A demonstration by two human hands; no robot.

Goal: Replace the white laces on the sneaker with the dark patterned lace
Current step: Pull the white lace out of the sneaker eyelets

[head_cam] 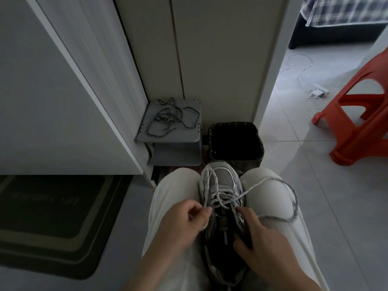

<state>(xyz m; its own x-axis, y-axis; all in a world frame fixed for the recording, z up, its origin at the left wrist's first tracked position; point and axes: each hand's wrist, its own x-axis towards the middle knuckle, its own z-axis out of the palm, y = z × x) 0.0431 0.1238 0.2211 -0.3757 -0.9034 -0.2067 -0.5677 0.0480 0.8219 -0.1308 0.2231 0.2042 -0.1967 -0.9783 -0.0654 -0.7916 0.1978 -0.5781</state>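
Here the sneaker (225, 179) stands with its toe away from me, held between my knees, and the white lace (222, 198) is crossed over its tongue. I judge that I am drawing this lace out of the upper eyelets. To do it well, I should free one crossing at a time, pull along the eyelet and not sideways, and keep the shoe from turning.

My left hand (182, 225), just left of the sneaker, pinches a strand of the lace between thumb and forefinger. My right hand (264, 242) grips the sneaker's collar, with the thumb in the opening. A long loop of the lace runs off to the right of the sneaker, over my thigh.

The dark patterned lace (168, 116) lies loose on a small grey shelf (189, 135) beyond the sneaker and to its left, well apart from both hands.
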